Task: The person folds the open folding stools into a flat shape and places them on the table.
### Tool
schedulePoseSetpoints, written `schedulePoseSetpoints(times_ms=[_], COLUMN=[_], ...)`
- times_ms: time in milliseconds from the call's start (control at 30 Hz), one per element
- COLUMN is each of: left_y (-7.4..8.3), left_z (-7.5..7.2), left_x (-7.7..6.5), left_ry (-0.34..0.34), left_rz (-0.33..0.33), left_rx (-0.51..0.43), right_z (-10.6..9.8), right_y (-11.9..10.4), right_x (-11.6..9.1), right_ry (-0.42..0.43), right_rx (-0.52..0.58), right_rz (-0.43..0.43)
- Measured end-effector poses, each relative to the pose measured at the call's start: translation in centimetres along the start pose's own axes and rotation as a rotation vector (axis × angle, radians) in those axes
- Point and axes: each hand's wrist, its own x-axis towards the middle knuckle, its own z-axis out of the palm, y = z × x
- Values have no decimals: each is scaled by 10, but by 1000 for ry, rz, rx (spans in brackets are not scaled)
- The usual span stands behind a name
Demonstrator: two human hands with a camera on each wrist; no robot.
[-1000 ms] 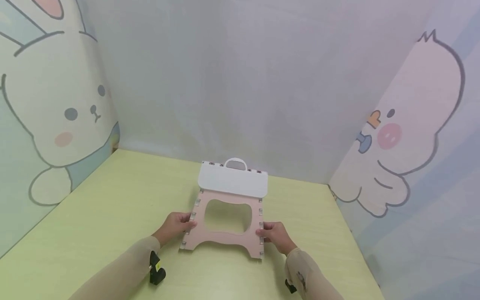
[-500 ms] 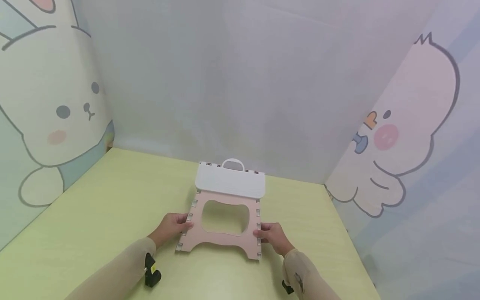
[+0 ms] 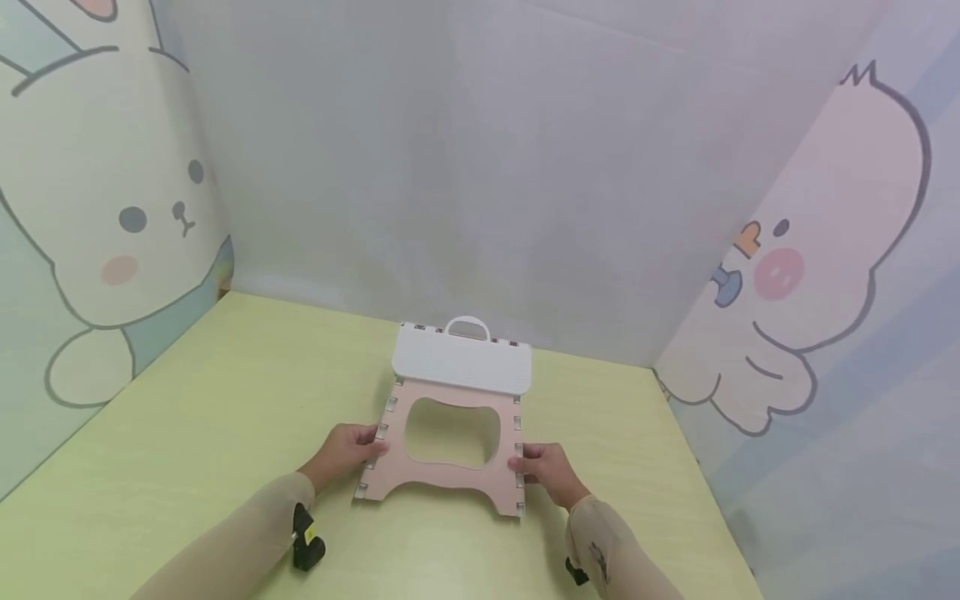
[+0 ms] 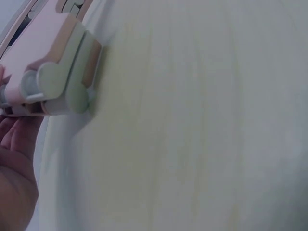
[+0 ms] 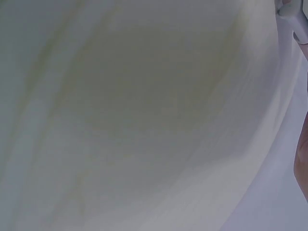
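A folding step stool [image 3: 442, 477], folded flat, has pink legs with a large opening, a white top panel and a white carry handle [image 3: 468, 321]. It leans back, handle end away from me. My left hand [image 3: 341, 454] grips its left side edge, thumb on the front face and fingers behind. My right hand [image 3: 551, 472] grips the right side edge the same way. In the left wrist view the folded legs [image 4: 57, 62] show their hinge end above my left hand [image 4: 17, 163]. Only a corner of the stool [image 5: 294, 17] and the edge of my right hand [image 5: 302, 159] enter the right wrist view.
The pale yellow table [image 3: 247, 392] spreads around the stool. A plain grey-white curtain [image 3: 480, 167] stands behind, with cartoon-printed sheets on the left [image 3: 97, 192] and right [image 3: 862, 250]. Black wrist devices [image 3: 306, 537] hang beneath both sleeves.
The head view shifts slightly. Both hands keep their grip on the stool's sides, and the stool stays folded in about the same place.
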Motion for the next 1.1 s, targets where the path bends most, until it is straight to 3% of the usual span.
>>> schedulePoseSetpoints(times_ms=[1100], left_y=[4], left_z=[5], left_x=[-3], left_ry=[26], left_rz=[-18], left_rx=[38], right_z=[-3], right_y=[2], right_x=[0], right_ry=[-12], right_rx=[-22], right_rz=[14])
